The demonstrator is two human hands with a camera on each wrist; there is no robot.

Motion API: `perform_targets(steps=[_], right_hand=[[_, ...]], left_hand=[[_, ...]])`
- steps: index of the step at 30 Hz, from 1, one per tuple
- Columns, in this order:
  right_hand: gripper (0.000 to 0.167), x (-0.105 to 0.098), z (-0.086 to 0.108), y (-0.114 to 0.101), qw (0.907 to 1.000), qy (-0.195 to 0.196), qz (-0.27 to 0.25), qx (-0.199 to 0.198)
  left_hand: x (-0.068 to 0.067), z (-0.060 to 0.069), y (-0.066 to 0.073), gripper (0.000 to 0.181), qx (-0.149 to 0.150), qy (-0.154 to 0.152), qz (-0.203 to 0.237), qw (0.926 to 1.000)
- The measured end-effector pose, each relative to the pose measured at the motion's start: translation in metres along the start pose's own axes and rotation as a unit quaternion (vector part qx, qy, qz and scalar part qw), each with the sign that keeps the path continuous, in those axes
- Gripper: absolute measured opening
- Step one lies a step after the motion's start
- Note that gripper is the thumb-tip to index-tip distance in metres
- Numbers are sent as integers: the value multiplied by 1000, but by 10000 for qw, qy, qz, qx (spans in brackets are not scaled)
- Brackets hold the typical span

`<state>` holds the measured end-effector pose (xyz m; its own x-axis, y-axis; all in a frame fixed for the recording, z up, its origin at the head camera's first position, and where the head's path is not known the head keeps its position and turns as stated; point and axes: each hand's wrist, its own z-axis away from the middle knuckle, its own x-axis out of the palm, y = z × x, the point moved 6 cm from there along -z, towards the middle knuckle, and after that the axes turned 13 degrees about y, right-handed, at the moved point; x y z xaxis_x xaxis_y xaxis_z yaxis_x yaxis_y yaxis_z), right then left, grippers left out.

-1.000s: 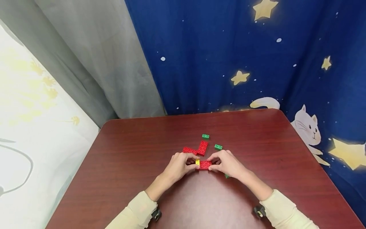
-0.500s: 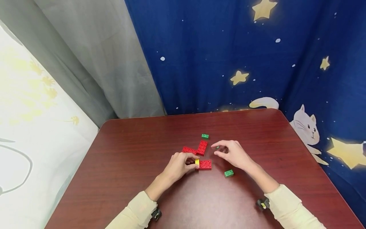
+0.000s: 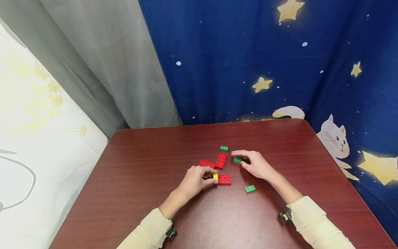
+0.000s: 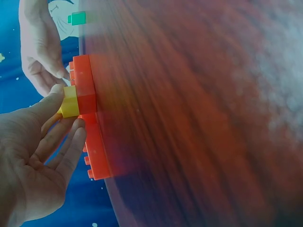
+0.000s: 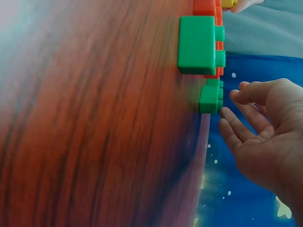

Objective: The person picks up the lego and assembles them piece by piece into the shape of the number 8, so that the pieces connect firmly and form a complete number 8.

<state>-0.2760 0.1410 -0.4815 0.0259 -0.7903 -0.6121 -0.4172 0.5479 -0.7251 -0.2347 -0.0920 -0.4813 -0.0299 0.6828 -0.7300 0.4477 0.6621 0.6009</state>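
My left hand (image 3: 193, 180) pinches a small yellow brick (image 3: 215, 176) that sits on the left end of a red brick (image 3: 224, 179). The left wrist view shows the yellow brick (image 4: 70, 101) on top of the red one (image 4: 85, 85), thumb and fingers at its sides. My right hand (image 3: 258, 166) is over a green brick (image 3: 237, 160), thumb and fingers spread around it. In the right wrist view the fingers of that hand (image 5: 270, 127) are parted beside a green brick (image 5: 209, 98); whether they touch it I cannot tell.
Two more red bricks, one slanted (image 3: 207, 163) and one more upright (image 3: 221, 161), lie behind my left hand. A green brick (image 3: 224, 148) is farther back, and another (image 3: 250, 189) lies nearer, right of centre. Curtains hang beyond the table's (image 3: 149, 152) back edge.
My right hand has let go of the red brick's right end and moved back and right to the rear green brick. My left hand has stayed on the yellow brick.
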Motion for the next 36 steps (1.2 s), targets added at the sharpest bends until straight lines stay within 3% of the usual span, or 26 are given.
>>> perform_targets(steps=[9, 21, 36], right_hand=[[44, 5, -2, 11, 9985, -263, 383, 296], [34, 6, -1, 18, 9993, -176, 89, 318], [35, 8, 2, 20, 9989, -99, -119, 451]], left_hand=[[1, 0, -1, 33, 8, -21, -7, 10000], [0, 1, -1, 34, 16, 10, 24, 10000], [0, 1, -1, 34, 3, 38, 0, 10000]])
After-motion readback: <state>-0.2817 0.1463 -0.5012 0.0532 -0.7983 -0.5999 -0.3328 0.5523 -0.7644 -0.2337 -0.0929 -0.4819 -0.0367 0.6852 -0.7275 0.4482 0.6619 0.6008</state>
